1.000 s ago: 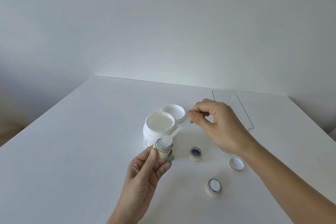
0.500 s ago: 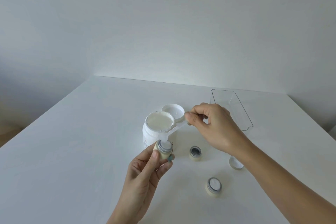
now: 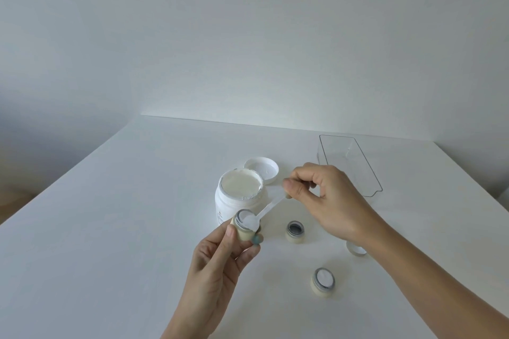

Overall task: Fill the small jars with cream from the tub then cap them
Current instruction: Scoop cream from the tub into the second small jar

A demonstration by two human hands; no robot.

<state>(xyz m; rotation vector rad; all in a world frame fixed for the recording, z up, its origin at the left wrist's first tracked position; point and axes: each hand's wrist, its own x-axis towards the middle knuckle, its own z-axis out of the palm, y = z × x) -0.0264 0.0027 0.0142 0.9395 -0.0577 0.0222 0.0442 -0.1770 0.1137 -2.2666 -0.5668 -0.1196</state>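
My left hand (image 3: 217, 261) holds a small cream-coloured jar (image 3: 243, 228) tilted, just in front of the open white tub (image 3: 239, 195) full of cream. My right hand (image 3: 327, 203) pinches the handle of a clear plastic spoon (image 3: 265, 210); its bowl, loaded with cream, rests at the jar's mouth. A second small jar (image 3: 295, 232) stands open and dark inside to the right. A third jar (image 3: 323, 282) nearer me shows white cream inside. A white cap (image 3: 356, 250) lies partly hidden behind my right wrist.
The tub's white lid (image 3: 261, 169) lies upside down behind the tub. A clear plastic tray (image 3: 349, 162) sits at the back right. The white table (image 3: 110, 215) ends at a wall behind and drops off at the left edge.
The spoon's bowl has come down from above the tub's edge into the mouth of the held jar. My right hand shifted slightly left; my left hand stayed put.
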